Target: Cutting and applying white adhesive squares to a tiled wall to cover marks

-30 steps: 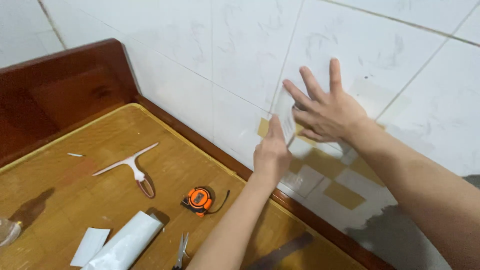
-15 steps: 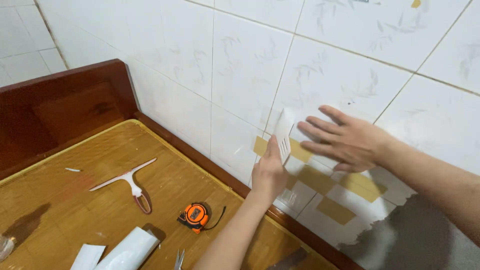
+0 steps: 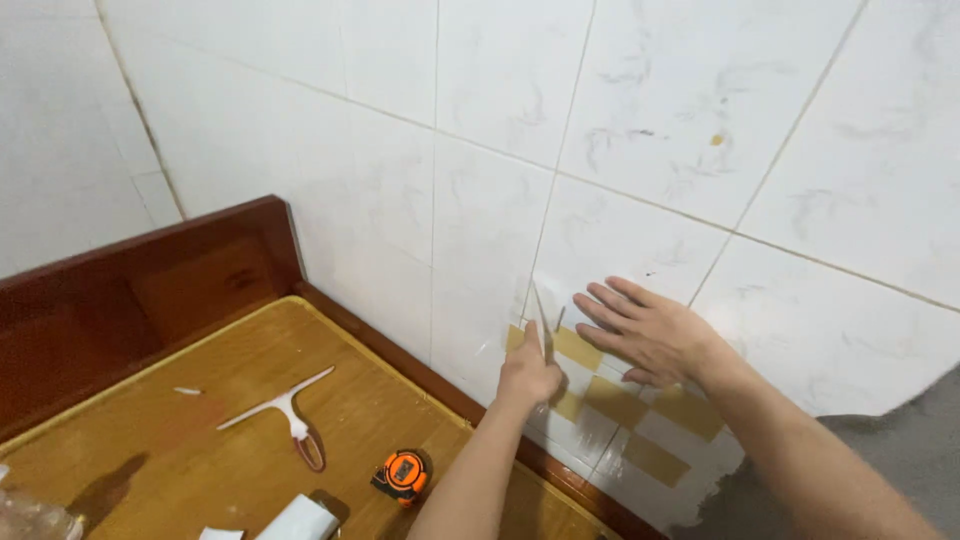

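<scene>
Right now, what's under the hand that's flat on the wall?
Under the right hand is the white sheet it presses onto the tiled wall. Tan squares show below the palm. The patch directly beneath the palm is covered, so it cannot be seen.

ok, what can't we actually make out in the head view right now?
- Left hand: it pinches a thin white sheet edge at the wall; the hand hides the grip, and the sheet is seen edge-on.
- Right hand lies flat on the wall and hides what is under the palm.
- White roll: cut off by the bottom edge.
- Clear object at bottom left: cut off by the corner and blurred.
- Orange tape measure: markings too small.
</scene>
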